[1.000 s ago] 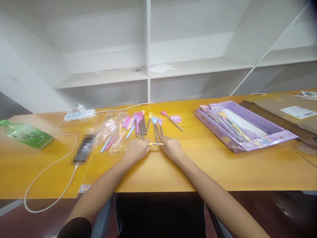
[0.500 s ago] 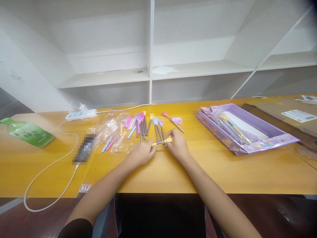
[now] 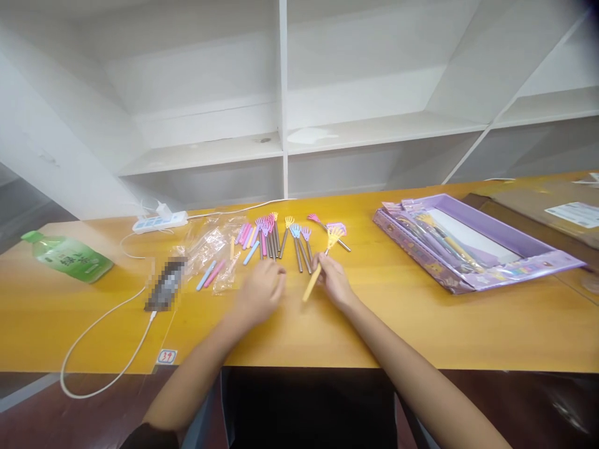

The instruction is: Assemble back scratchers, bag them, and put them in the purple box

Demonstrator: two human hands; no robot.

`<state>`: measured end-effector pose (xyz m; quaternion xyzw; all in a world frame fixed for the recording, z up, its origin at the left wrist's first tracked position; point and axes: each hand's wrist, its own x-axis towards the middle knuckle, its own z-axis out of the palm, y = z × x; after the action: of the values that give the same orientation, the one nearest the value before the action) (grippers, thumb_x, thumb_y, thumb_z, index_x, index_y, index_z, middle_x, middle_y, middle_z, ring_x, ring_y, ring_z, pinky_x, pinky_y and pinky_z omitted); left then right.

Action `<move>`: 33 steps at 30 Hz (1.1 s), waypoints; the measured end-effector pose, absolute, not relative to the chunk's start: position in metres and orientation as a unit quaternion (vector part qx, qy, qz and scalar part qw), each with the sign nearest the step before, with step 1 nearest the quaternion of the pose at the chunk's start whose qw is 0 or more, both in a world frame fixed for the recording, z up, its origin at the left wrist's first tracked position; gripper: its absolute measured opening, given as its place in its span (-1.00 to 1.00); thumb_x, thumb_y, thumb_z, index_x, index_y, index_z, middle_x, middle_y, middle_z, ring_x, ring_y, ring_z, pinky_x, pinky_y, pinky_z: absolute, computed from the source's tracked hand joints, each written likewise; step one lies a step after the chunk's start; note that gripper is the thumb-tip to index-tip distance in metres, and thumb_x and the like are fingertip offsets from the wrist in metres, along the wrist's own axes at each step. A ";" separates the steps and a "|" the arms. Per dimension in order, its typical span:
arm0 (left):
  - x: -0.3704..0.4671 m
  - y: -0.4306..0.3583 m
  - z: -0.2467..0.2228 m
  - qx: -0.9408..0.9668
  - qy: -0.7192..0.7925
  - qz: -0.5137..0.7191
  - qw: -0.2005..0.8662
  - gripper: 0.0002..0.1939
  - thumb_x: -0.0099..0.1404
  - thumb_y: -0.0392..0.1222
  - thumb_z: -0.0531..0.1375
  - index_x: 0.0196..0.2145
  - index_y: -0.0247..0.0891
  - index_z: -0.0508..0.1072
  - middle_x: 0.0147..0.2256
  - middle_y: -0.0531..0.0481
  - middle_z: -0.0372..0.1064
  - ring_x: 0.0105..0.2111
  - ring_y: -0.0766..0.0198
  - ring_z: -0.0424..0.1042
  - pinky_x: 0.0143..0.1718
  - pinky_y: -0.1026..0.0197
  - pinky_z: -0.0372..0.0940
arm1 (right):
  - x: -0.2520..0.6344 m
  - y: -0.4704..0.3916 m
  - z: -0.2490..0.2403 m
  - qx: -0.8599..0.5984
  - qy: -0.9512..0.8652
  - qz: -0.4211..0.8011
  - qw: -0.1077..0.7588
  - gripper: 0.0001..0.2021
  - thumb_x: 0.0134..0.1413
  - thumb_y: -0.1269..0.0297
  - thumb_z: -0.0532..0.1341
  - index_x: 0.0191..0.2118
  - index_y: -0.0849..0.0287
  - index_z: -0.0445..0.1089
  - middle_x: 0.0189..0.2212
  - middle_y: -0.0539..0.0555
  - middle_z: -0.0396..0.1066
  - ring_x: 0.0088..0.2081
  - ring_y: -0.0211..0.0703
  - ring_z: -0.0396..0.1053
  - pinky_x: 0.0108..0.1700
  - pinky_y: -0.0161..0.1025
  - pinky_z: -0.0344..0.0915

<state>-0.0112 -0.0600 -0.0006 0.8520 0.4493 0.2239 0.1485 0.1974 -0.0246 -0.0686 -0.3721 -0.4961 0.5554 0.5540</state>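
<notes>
A small yellow back scratcher (image 3: 311, 284) with a hand-shaped head is pinched in my right hand (image 3: 334, 280). Its head points up and away, and its yellow handle slants down toward me. My left hand (image 3: 262, 288) hovers to the left, a little blurred, thumb apart from its loosely bent fingers, with nothing visible in it. Beyond my hands lie several back scratchers (image 3: 269, 240) with metal rods and pink, purple, blue and yellow heads. A pink-headed back scratcher (image 3: 330, 232) lies apart, by a small pink card (image 3: 337, 228). Loose coloured handle sleeves (image 3: 211, 274) lie to the left.
Crumpled clear plastic bags (image 3: 210, 237) lie by the sleeves. A purple display box (image 3: 528, 269) holding packaged scratchers stands right, beside a cardboard carton (image 3: 538, 206). On the left are a phone (image 3: 165, 285) with its cable, a green bottle (image 3: 70, 255) and a power strip (image 3: 160, 221).
My left hand has let go of the yellow back scratcher and drawn left. My right hand keeps it, now turned from nearly level to slanting, with the full yellow handle showing.
</notes>
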 end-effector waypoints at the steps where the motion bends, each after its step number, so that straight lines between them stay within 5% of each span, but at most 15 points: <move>1: -0.024 -0.062 0.006 0.840 0.471 0.248 0.105 -0.73 0.57 -0.12 -0.01 -0.10 -0.21 0.47 -0.11 -0.16 0.48 -0.06 0.05 0.47 0.05 -0.04 0.39 | 0.200 -0.023 -0.067 -0.374 -0.471 0.562 0.568 -0.43 0.28 -0.36 0.18 -0.43 0.08 0.27 -0.60 -0.11 0.02 -0.56 -0.27 0.00 -0.50 -0.27 0.05; 5: -0.075 -0.069 0.011 0.738 0.613 0.279 -0.028 -0.74 0.49 -0.02 0.12 -0.01 -0.19 0.44 -0.02 -0.21 0.45 0.07 -0.11 0.41 0.13 -0.17 0.34 | 0.202 -0.020 -0.060 -0.363 -0.407 0.601 0.583 -0.36 0.20 -0.41 0.21 -0.49 0.06 0.05 -0.58 -0.11 -0.05 -0.57 -0.29 -0.10 -0.54 -0.27 -0.02; 10: -0.102 -0.077 -0.021 0.752 0.628 0.201 0.013 -0.47 0.35 0.11 0.28 0.15 -0.20 0.37 0.07 -0.21 0.43 0.27 -0.20 0.32 0.25 -0.23 0.28 | 0.195 -0.022 -0.055 -0.363 -0.392 0.649 0.542 -0.34 0.09 -0.45 0.26 -0.47 0.04 0.03 -0.59 -0.14 -0.09 -0.59 -0.31 -0.17 -0.58 -0.31 -0.12; 16: -0.100 -0.076 -0.025 0.764 0.620 0.163 0.075 -0.84 0.44 -0.11 0.13 -0.20 -0.18 0.47 -0.20 -0.07 0.50 -0.13 0.05 0.53 -0.05 -0.01 0.44 | 0.191 -0.020 -0.059 -0.357 -0.384 0.679 0.513 -0.31 0.02 -0.46 0.31 -0.49 0.05 0.04 -0.60 -0.17 -0.09 -0.61 -0.36 -0.12 -0.62 -0.36 -0.12; 21: -0.075 -0.094 -0.005 0.740 0.619 0.260 -0.037 -0.80 0.51 -0.13 0.07 -0.18 -0.18 0.48 -0.09 -0.10 0.52 -0.38 0.24 0.53 -0.26 0.15 0.45 | 0.188 -0.026 -0.056 -0.337 -0.394 0.711 0.475 -0.42 0.07 -0.36 0.34 -0.35 0.11 0.28 -0.49 -0.13 0.20 -0.62 -0.45 -0.08 -0.64 -0.42 -0.20; 25: -0.036 -0.118 -0.006 0.796 0.523 0.292 -0.090 -0.77 0.53 -0.23 0.09 0.01 -0.13 0.51 0.07 -0.15 0.55 -0.12 0.16 0.63 -0.16 0.21 0.51 | 0.188 -0.037 -0.048 -0.311 -0.418 0.766 0.376 -0.47 0.16 -0.21 0.37 0.05 0.08 0.42 -0.30 0.01 0.51 -0.65 -0.50 -0.17 -0.63 -0.41 -0.34; 29: 0.002 -0.127 -0.020 0.893 0.362 0.260 -0.061 -0.68 0.52 -0.35 0.05 0.09 -0.16 0.49 0.15 -0.20 0.52 0.10 0.07 0.57 0.05 0.10 0.54 | 0.189 -0.044 -0.046 -0.304 -0.432 0.783 0.328 -0.32 0.09 -0.08 0.47 0.25 0.03 0.32 -0.26 0.05 0.60 -0.62 -0.41 0.17 -0.62 -0.43 -0.11; 33: 0.014 -0.124 -0.025 0.925 0.296 0.238 -0.022 -0.71 0.49 -0.35 0.07 0.07 -0.21 0.47 0.18 -0.26 0.47 0.15 -0.01 0.54 0.12 -0.04 0.53 | 0.190 -0.041 -0.048 -0.317 -0.451 0.738 0.389 -0.30 -0.04 0.06 0.55 0.19 0.10 0.36 -0.30 0.04 0.61 -0.47 -0.26 0.42 -0.49 -0.37 0.21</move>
<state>0.0136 -0.1244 -0.0252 0.9246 0.2964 0.2383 -0.0223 0.1898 -0.0412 -0.0483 -0.3171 -0.4513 0.7378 0.3890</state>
